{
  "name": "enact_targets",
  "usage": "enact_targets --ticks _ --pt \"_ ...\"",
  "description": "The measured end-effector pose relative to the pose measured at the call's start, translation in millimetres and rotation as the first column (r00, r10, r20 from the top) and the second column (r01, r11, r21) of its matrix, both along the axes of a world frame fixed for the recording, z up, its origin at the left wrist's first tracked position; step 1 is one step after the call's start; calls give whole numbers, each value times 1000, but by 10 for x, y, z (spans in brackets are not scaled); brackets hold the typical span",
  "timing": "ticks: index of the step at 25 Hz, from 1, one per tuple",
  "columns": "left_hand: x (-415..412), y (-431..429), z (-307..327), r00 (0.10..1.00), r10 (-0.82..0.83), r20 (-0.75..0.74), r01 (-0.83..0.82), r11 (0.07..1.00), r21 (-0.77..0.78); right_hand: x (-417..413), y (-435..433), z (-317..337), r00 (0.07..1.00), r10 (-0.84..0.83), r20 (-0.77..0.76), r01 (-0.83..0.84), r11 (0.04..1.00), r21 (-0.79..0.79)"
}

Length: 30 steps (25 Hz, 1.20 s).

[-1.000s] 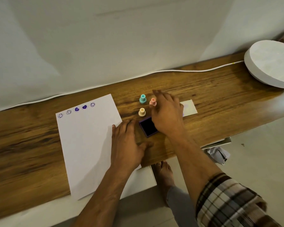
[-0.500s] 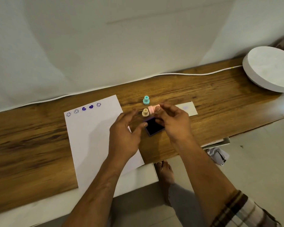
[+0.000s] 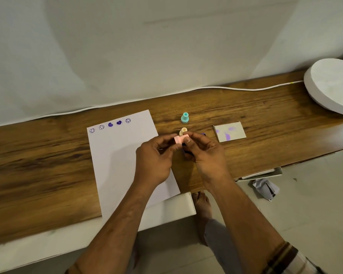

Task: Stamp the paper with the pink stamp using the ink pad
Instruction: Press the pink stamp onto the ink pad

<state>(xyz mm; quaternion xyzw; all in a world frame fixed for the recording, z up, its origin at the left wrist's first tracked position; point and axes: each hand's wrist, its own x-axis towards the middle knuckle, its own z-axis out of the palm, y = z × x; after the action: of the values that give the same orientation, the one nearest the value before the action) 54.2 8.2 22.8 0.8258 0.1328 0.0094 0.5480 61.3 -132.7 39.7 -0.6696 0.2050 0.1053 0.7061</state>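
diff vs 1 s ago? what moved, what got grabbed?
The right hand lifted the pink stamp from beside the teal stamp; the left hand left the paper and now grips it too, sideways over the mostly hidden ink pad. Teal and yellow stamp, paper: unmoved.

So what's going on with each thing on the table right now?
Small pink plastic stamp: lying sideways, held by left hand and right hand.
Teal stamp: upright, untouched.
Yellow stamp: upright.
White paper sheet: flat, five purple prints.
Ink pad: mostly hidden.
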Motion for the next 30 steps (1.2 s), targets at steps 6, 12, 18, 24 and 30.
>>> enact_targets --ticks 6,12,18,24,30 --pt "45 55 -25 994 86 -75 -93 990 -105 118 -136 -79 984 -30 175 67 976 -208" --pt "-68 50 -196 971 -127 -202 171 961 217 191 -248 -297 888 422 181 -96 558 -824" --pt "-96 6 -285 976 -168 -139 206 917 340 194 -221 -413 849 517 115 -108 381 -918" --pt "-136 -59 -377 956 -272 -110 292 854 430 163 -139 -416 872 469 138 -57 379 -924" --pt "-148 -88 -410 947 -294 -127 319 826 465 144 -80 -402 877 464 122 -58 355 -933"
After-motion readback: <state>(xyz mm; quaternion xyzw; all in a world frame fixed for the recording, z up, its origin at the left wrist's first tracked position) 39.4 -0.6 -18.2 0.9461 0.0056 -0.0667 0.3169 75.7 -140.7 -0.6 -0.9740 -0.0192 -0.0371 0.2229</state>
